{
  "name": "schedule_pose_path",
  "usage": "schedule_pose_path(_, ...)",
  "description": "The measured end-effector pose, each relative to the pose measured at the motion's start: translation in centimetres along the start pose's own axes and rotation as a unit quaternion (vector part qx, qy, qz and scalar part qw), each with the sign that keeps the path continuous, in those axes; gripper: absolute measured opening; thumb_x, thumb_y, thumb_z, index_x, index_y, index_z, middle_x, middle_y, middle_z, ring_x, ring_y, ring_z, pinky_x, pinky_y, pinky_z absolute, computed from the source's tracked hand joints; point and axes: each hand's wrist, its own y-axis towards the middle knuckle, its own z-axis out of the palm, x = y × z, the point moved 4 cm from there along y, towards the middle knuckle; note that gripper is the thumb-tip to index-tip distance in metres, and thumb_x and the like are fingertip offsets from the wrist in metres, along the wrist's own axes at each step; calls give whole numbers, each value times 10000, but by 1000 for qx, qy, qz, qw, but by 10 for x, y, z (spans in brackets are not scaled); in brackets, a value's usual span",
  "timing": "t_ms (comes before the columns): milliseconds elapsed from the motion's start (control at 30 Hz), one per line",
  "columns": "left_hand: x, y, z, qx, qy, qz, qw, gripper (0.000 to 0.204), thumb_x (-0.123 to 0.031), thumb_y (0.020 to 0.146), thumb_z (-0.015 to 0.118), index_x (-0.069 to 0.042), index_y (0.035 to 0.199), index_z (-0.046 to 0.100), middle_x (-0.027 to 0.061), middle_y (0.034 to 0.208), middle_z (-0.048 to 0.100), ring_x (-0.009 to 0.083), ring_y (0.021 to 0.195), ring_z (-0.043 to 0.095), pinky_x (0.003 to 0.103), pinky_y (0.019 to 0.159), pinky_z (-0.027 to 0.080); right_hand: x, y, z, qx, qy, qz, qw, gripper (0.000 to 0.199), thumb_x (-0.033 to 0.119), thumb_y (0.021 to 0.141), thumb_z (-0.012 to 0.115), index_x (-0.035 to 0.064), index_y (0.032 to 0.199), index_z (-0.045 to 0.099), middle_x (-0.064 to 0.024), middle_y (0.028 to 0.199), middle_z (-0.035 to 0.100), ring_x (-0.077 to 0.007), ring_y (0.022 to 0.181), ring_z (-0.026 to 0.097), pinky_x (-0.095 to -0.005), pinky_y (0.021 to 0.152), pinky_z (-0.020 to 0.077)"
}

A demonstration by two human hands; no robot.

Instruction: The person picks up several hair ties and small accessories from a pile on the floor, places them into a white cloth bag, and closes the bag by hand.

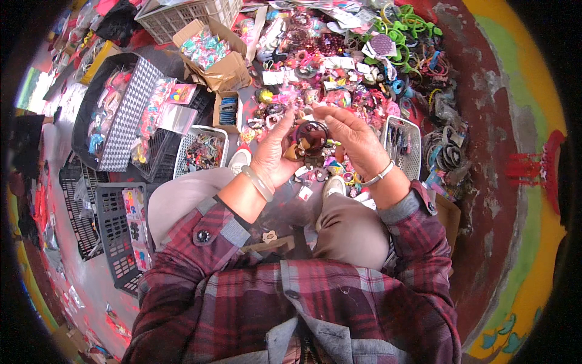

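A small bunch of dark brown and black hair ties with amber-brown ornaments (308,142) rests in my left hand (274,159), whose thumb points up beside it. Facing it from the other side is my right hand (359,141), its fingers bent in over the top edge of the bunch. Their tips look drawn together, and whatever they pinch is too small to make out. Beyond and below both hands spreads a heap of colourful hair accessories (336,91), mostly pink and red, with white cards among them.
White baskets of small items stand left (209,136) and right (418,148). At the left are an open box of packets (227,79), a houndstooth-patterned case (136,103) and black crates (109,218). Green hoops (397,36) lie far right. My legs (351,236) flank the near floor.
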Motion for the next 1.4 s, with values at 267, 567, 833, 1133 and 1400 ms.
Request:
schedule_pose_path(267,26,-19,22,49,14,-55,997,206,-124,774,662,-39,951,599,66,878,630,204,821,602,379,786,481,36,-61,-41,-205,-78,-101,970,238,195,915,492,14,1030,596,-28,860,631,-93,756,592,-229,615,444)
schedule_pose_path(567,12,-30,-15,-38,85,-29,995,48,-99,834,591,-58,843,613,74,836,651,216,762,628,378,739,508,-117,-316,-151,-398,-277,87,871,216,223,804,593,45,909,658,-124,840,657,-223,781,624,-330,731,473)
schedule_pose_path(833,-7,-26,-37,-120,119,-25,985,97,-97,853,560,-32,913,601,91,894,643,235,855,609,428,823,477,-243,-582,-243,-716,-12,144,683,144,69,772,597,1,891,642,-76,743,634,-127,575,574,-230,478,441)
schedule_pose_path(1133,3,-55,-23,-145,193,5,970,87,-109,844,573,-45,891,608,75,825,638,216,774,605,407,760,489,-374,-542,-284,-634,-198,321,675,387,324,671,702,59,950,661,-124,882,658,-227,762,618,-331,664,484)
schedule_pose_path(1400,26,-84,31,-52,156,9,986,38,-78,815,591,-61,847,602,71,777,637,207,728,620,377,705,509,-226,-467,-280,-543,6,-47,838,237,174,742,605,-7,892,636,-42,811,616,-139,746,558,-261,683,440)
